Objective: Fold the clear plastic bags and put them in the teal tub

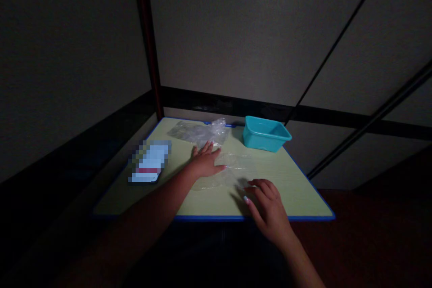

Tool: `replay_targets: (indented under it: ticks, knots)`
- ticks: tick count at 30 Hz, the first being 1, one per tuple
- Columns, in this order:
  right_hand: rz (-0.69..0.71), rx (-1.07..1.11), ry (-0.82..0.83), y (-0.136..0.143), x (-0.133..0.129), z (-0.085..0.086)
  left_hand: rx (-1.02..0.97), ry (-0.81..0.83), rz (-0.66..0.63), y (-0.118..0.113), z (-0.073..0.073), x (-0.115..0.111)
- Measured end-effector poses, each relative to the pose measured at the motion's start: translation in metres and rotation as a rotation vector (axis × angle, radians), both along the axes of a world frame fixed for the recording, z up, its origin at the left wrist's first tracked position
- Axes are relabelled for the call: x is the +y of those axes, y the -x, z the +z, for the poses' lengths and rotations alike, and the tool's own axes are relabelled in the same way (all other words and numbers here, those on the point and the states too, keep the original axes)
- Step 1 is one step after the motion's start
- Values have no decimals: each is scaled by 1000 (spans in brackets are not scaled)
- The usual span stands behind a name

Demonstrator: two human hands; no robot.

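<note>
A clear plastic bag (236, 168) lies flat in the middle of the small table. My left hand (205, 162) rests on its left part with the fingers spread, holding nothing. Over the bag's near right corner is my right hand (266, 202), fingers apart and slightly bent; I cannot tell whether its fingertips touch the plastic. Behind my left hand lies more crumpled clear plastic (199, 132), close to the table's far edge.
The pale table (290, 184) has a blue rim. At its back right corner stands a turquoise plastic basket (261, 139). A phone (151, 162) with a blurred screen lies at the left. Walls rise behind and to the left.
</note>
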State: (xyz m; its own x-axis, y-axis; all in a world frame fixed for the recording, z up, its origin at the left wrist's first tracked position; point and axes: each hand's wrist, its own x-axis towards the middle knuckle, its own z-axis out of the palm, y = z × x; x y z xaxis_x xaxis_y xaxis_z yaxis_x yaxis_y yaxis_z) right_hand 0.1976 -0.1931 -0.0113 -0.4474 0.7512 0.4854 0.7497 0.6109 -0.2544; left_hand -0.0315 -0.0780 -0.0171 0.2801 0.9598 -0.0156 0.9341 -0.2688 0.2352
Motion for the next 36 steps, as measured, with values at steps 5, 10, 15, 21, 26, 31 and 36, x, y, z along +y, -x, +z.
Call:
replay_targets:
  ticks: [5,10,15,21,26,31,36]
  knots:
    - [36,-85,-46,4,-5,-12,13,-4,-26,1,-4,3]
    - [-32,-171,-44,9,-7,-15,-117,-76,-204,0,2,2]
    - [-73,-209,-31,10,-10,-19,-224,-63,-441,0,9,-2]
    - [-66,-230,-29,10,-12,-22,-317,-25,-540,-1,10,-4]
    - [-76,-257,-56,9,-11,-24,-460,-198,-495,-1,8,2]
    - [-86,-264,-81,8,-10,-29,-485,-224,-452,1,11,2]
    - [-91,-256,-95,9,-10,-30,-476,-238,-442,-2,13,-5]
